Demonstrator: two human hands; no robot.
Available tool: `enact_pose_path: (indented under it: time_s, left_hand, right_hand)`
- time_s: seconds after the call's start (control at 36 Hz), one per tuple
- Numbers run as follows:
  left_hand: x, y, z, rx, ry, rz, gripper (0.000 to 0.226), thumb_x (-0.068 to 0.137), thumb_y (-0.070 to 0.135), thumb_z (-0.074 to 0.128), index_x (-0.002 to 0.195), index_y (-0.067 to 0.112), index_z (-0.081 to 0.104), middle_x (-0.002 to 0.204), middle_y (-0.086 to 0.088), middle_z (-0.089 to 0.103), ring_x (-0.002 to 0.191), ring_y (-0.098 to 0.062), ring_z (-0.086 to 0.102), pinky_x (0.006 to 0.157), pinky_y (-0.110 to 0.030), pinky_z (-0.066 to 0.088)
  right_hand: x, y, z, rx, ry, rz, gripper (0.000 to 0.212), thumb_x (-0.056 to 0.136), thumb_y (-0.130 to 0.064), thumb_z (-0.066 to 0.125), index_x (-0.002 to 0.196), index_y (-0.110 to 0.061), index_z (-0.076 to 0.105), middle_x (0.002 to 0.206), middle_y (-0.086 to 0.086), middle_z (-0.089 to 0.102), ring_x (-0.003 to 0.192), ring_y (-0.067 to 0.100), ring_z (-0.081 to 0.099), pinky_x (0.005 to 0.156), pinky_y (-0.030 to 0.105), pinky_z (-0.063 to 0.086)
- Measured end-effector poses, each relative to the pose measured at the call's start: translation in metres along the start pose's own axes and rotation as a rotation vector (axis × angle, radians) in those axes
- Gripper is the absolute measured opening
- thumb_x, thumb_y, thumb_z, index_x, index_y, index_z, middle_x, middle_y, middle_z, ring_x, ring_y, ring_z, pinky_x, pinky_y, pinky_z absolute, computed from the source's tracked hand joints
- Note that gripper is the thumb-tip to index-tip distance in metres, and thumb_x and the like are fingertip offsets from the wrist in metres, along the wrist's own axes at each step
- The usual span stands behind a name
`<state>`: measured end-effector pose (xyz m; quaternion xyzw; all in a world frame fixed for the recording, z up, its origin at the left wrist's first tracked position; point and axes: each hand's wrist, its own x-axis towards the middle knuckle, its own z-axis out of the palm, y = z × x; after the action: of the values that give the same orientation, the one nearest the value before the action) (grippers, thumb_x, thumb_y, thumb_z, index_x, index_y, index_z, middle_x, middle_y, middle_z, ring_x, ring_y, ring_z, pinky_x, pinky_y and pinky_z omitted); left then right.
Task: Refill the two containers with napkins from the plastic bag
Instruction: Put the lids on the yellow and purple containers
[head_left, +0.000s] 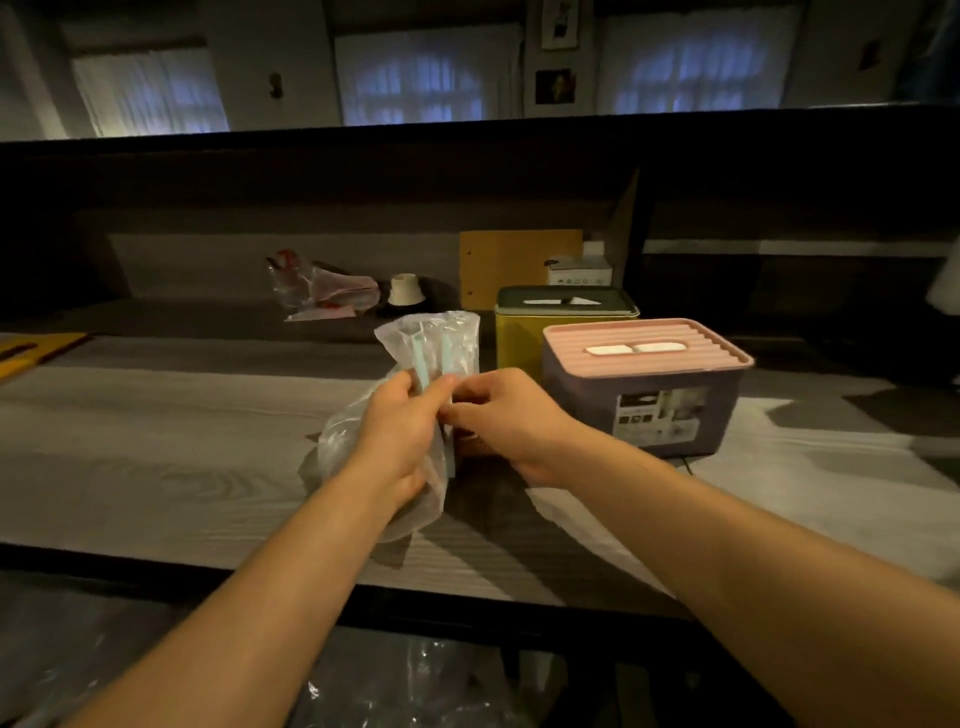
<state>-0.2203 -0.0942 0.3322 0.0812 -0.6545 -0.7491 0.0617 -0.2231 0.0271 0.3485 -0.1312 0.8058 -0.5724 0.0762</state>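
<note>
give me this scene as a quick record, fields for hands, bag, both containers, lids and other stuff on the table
left hand: grips the plastic bag
right hand: fingers pinch the bag's edge beside the left hand
plastic bag: clear, held upright above the table, pale blue strip inside
yellow container: behind, dark lid on
purple container: right of the hands, pink lid on, white showing in the slot
table: grey wood grain
other: crumpled bag, small cream cup, at the back

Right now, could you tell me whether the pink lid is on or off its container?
On: the pink lid sits flat atop the purple container.
</note>
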Motion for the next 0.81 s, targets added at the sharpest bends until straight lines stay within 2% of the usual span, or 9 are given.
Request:
enact_pose_path:
  time_s: [0.11,0.31,0.39,0.47,0.53,0.61,0.69,0.75,0.81]
  left_hand:
    - [-0.026,0.008,0.028,0.043,-0.148,0.102,0.021,0.101,0.023,0.06,0.122,0.022,0.065,0.107,-0.001,0.077,0.097,-0.018,0.074,0.084,-0.038,0.06]
    - [-0.088,0.016,0.09,-0.101,-0.542,0.072,0.024,0.1,0.009,0.053,0.123,0.011,0.063,0.097,-0.006,0.077,0.086,-0.015,0.074,0.076,-0.03,0.062]
    - [-0.114,0.013,0.123,-0.137,-0.78,0.057,0.024,0.094,0.011,0.054,0.116,0.012,0.062,0.086,-0.003,0.074,0.077,-0.013,0.072,0.07,-0.027,0.061]
    - [-0.141,0.007,0.154,-0.174,-0.987,0.006,0.033,0.083,0.018,0.056,0.114,0.015,0.063,0.088,-0.003,0.074,0.079,-0.013,0.072,0.076,-0.027,0.06]
    - [-0.161,-0.003,0.185,-0.159,-1.085,-0.026,0.034,0.082,0.02,0.057,0.115,0.016,0.062,0.089,-0.002,0.074,0.081,-0.013,0.072,0.078,-0.027,0.06]
    - [-0.188,-0.026,0.23,-0.089,-1.12,-0.057,0.034,0.084,0.022,0.062,0.118,0.02,0.062,0.103,-0.005,0.074,0.096,-0.02,0.072,0.091,-0.035,0.058]
    - [-0.215,-0.05,0.274,0.037,-1.106,-0.041,0.027,0.098,0.013,0.058,0.12,0.028,0.06,0.115,-0.002,0.072,0.103,-0.017,0.072,0.087,-0.032,0.06]
    - [-0.233,-0.064,0.304,0.099,-1.096,-0.01,0.027,0.101,0.011,0.055,0.121,0.03,0.058,0.119,0.0,0.07,0.104,-0.015,0.071,0.086,-0.031,0.061]
    - [-0.25,-0.08,0.334,0.157,-1.063,0.03,0.028,0.102,0.011,0.056,0.125,0.027,0.058,0.117,0.001,0.069,0.104,-0.015,0.07,0.089,-0.034,0.06]
  right_hand:
    - [-0.05,-0.001,-0.041,-0.049,0.126,-0.128,0.02,0.101,-0.02,0.058,0.098,-0.034,0.071,0.091,-0.006,0.071,0.086,0.014,0.071,0.077,0.031,0.063]
    - [-0.136,0.026,-0.112,0.184,0.426,-0.302,0.021,0.098,-0.001,0.053,0.085,-0.006,0.069,0.062,0.008,0.061,0.052,0.025,0.056,0.045,0.033,0.046]
    - [-0.167,0.044,-0.146,0.449,0.538,-0.285,0.02,0.098,-0.006,0.051,0.092,-0.006,0.07,0.074,0.009,0.063,0.063,0.021,0.059,0.056,0.034,0.047]
    - [-0.193,0.054,-0.172,0.672,0.344,-0.143,0.039,0.092,-0.035,0.057,0.117,-0.008,0.071,0.109,0.014,0.072,0.098,0.026,0.07,0.082,0.039,0.057]
    - [-0.224,0.065,-0.192,0.751,0.191,-0.068,0.049,0.084,-0.052,0.054,0.11,-0.018,0.078,0.108,0.009,0.075,0.097,0.024,0.073,0.078,0.037,0.06]
    - [-0.273,0.092,-0.221,0.75,0.147,-0.105,0.053,0.072,-0.057,0.074,0.112,-0.022,0.078,0.112,0.008,0.074,0.102,0.024,0.072,0.08,0.038,0.06]
    - [-0.321,0.118,-0.25,0.654,0.359,-0.079,0.037,0.089,-0.041,0.062,0.115,-0.018,0.076,0.118,0.012,0.072,0.107,0.027,0.07,0.08,0.037,0.059]
    - [-0.354,0.134,-0.272,0.627,0.504,-0.058,0.031,0.085,-0.035,0.069,0.108,-0.015,0.077,0.113,0.014,0.073,0.1,0.026,0.072,0.075,0.036,0.06]
    - [-0.387,0.151,-0.291,0.668,0.645,-0.034,0.049,0.075,-0.034,0.079,0.116,-0.006,0.071,0.116,0.019,0.07,0.097,0.028,0.072,0.074,0.038,0.061]
